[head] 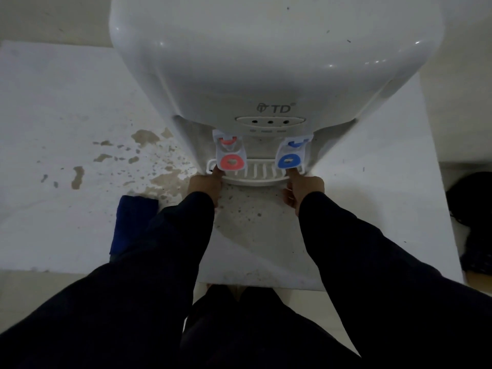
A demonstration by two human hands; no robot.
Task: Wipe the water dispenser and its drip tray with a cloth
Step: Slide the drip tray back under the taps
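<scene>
Grips (205,186) (306,189) at drip tray (255,180) ends

A white bench (66,102) is stretching out on both sides of the grips. Left of the left grip (205,187), brown stains (149,137) are spreading over it in patches and small flecks, and the nearest blotch (170,179) is lying just beside that grip. Between the left grip and the right grip (304,190), grey-brown speckles (247,211) are dotting the bench. Well to the right of the right grip, past the bench's edge, a black object (471,209) is lying, too dark to identify. Pale floor (40,288) is showing behind both grips.
</scene>
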